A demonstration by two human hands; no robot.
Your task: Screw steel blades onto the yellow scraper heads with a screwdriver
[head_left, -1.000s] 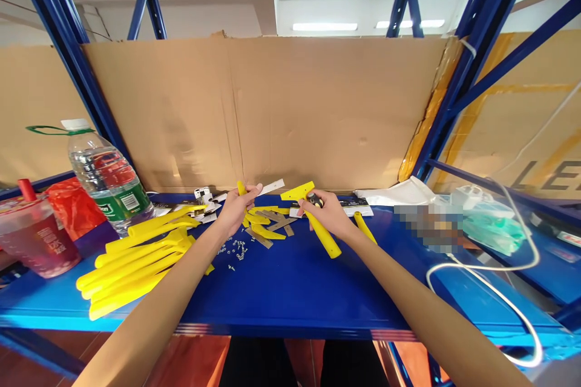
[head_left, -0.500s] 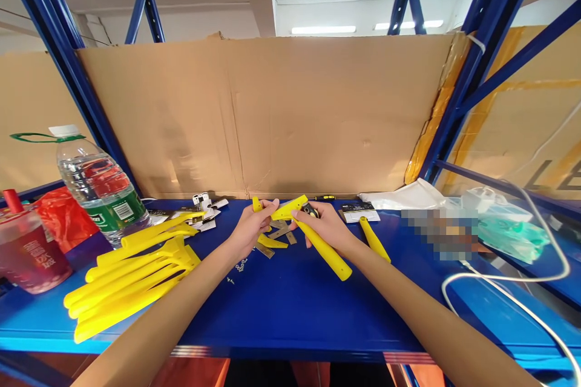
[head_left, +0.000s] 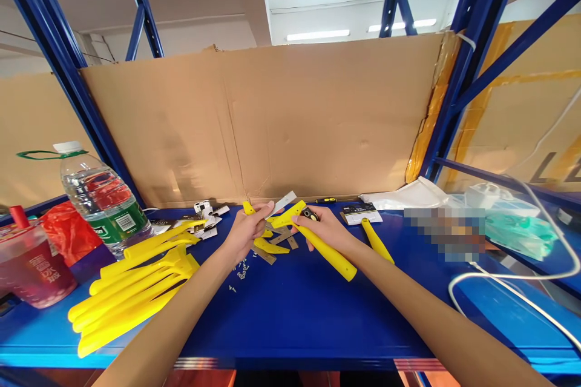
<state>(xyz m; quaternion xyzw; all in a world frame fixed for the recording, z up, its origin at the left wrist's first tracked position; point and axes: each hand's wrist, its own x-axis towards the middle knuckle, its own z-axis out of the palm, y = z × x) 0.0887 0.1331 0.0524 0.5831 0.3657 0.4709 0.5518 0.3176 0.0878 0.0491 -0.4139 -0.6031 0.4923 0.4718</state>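
Head view: I record the left hand (head_left: 249, 228) gripping a flat metal blade (head_left: 283, 202) and a yellow plastic piece (head_left: 247, 208). The right hand (head_left: 325, 226) is closed around a yellow scraper handle (head_left: 330, 252), its flared head just beside the blade; contact I cannot tell. Both parts are held above the blue surface (head_left: 281, 320). Loose screws (head_left: 242, 269) lie near the left hand.

Right of the water bottle (head_left: 105, 200), a metal blade (head_left: 284, 201) is partly hidden by the left hand (head_left: 247, 229); scattered hardware (head_left: 243, 270) cannot be identified.
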